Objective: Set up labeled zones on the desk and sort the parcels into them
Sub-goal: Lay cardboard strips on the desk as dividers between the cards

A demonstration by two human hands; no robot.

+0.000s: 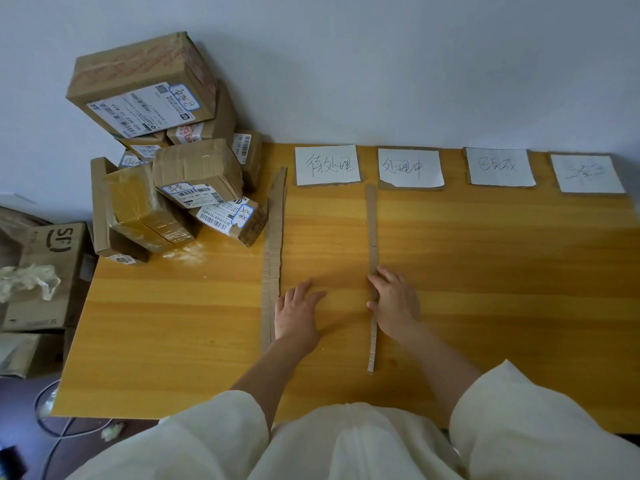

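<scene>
Several handwritten paper labels on cardboard backings lie along the desk's far edge: the first label [326,164], second [410,168], third [499,167] and fourth [586,173]. A long cardboard strip [274,251] runs front to back left of the first label. A second, narrower strip [372,230] runs between the first two labels. My right hand [394,301] rests on this strip, fingers lightly curled along its edge. My left hand [298,311] lies flat on the desk between the strips. A pile of taped parcels [180,174] sits at the desk's far left corner.
The wooden desk [485,289] stands against a pale wall. Left of the desk, on the floor, are an SF carton [55,271], crumpled plastic [27,280] and cables [52,424].
</scene>
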